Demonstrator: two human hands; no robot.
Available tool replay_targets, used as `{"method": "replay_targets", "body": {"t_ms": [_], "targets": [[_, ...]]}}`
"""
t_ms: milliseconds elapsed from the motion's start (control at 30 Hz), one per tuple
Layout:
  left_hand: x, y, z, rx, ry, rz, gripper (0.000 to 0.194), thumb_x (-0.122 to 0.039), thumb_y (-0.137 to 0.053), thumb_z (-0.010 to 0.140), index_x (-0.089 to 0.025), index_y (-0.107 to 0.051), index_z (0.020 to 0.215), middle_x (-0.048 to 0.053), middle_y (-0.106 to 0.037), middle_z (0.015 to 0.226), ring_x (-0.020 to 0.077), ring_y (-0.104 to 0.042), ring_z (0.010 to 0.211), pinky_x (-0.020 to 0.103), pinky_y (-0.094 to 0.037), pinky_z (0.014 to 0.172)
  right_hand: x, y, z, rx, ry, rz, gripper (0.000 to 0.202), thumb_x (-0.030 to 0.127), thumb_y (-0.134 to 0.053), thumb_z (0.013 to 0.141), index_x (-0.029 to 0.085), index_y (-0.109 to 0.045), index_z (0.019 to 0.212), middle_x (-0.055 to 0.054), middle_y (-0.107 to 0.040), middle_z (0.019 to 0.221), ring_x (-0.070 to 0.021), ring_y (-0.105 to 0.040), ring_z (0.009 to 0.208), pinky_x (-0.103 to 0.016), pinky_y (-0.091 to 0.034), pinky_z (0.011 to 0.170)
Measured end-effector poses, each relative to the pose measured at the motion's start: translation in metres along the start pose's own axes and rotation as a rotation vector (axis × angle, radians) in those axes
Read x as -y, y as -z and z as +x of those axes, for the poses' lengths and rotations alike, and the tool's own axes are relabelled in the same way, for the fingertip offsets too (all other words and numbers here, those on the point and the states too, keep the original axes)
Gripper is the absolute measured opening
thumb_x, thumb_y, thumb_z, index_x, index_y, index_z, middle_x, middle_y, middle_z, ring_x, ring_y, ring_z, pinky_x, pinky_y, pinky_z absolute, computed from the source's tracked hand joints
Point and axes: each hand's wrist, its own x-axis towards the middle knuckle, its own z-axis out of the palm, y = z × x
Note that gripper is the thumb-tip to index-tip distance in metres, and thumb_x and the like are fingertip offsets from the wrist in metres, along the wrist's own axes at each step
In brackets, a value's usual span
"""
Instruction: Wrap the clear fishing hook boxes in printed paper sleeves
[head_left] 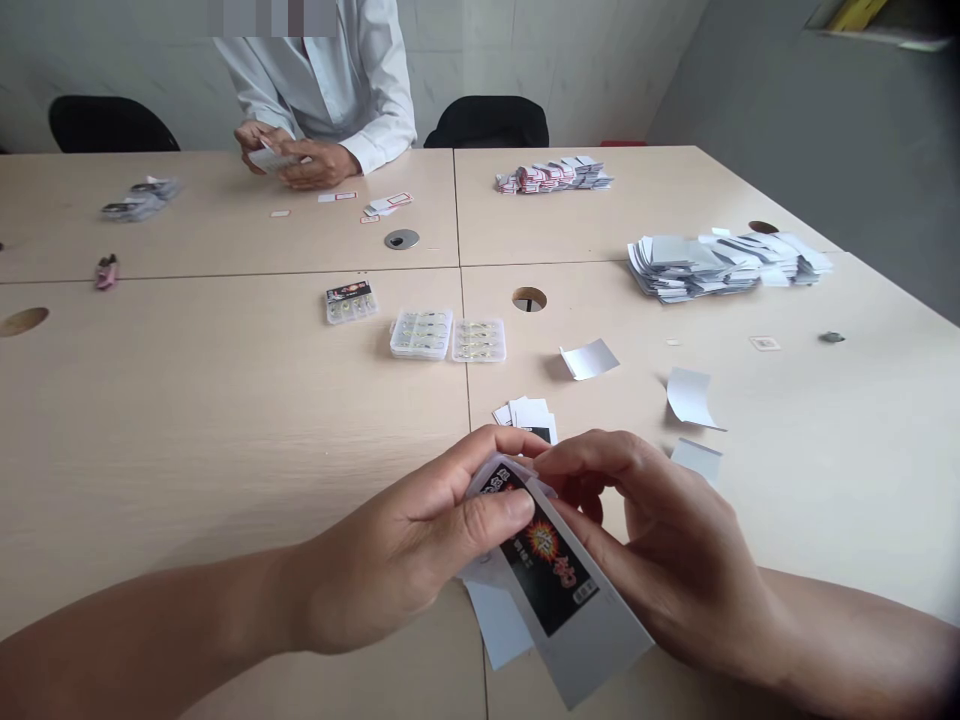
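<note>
My left hand (405,540) is wrapped round a small clear plastic box (487,478) and a black-and-white printed card (551,560), its thumb pressing on the card's dark face. The card slants down toward the front edge of the view. My right hand (667,550) has its thumb and index finger closed at the box's right edge, touching box and card; part of this contact is hidden. Under the held card a pale sheet (501,625) lies on the table. Just beyond my fingers is a small pile of cards (529,412).
Clear boxes with small items (421,333) (478,341) and a labelled box (351,300) sit mid-table. Loose papers (589,359) lie to the right, below a large card stack (720,265). Across the table (315,420), a person (330,90) handles cards near another stack (555,175).
</note>
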Motion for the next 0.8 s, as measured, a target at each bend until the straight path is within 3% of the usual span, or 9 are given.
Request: {"method": "replay_targets", "body": {"t_ms": [167,467,800], "targets": [[0.0002,0.0004,-0.0008,-0.003,0.001,-0.024,0.021,-0.041,-0.049,0.106,-0.030,-0.052,0.124,0.000,-0.058,0.113,0.0176,-0.053,0.109,0.036,-0.042,0.098,0.0020,0.0029,-0.0003,0.024,0.002,0.008,0.020,0.010,-0.063,0.092,0.026,-0.060,0.104,0.006,-0.066,0.080,-0.0061,-0.060,0.067,-0.016,-0.050,0.059],[-0.0010,-0.0005,-0.0002,-0.025,0.012,-0.007,0.019,-0.042,-0.049,0.106,-0.032,-0.055,0.120,0.000,-0.058,0.115,0.0197,-0.051,0.115,0.033,-0.044,0.093,0.0037,0.0027,0.0004,0.017,0.022,0.013,0.020,0.009,-0.062,0.093,0.025,-0.059,0.105,0.004,-0.067,0.079,-0.0084,-0.060,0.066,-0.020,-0.050,0.056],[-0.0022,-0.0008,0.0002,-0.018,-0.027,-0.021,0.018,-0.040,-0.046,0.108,-0.030,-0.056,0.120,-0.001,-0.060,0.110,0.0145,-0.057,0.104,0.028,-0.047,0.092,0.0029,0.0029,0.0007,0.018,0.024,0.014,0.023,0.007,-0.063,0.092,0.025,-0.059,0.105,0.004,-0.067,0.079,-0.0091,-0.060,0.065,-0.021,-0.050,0.055]]}}
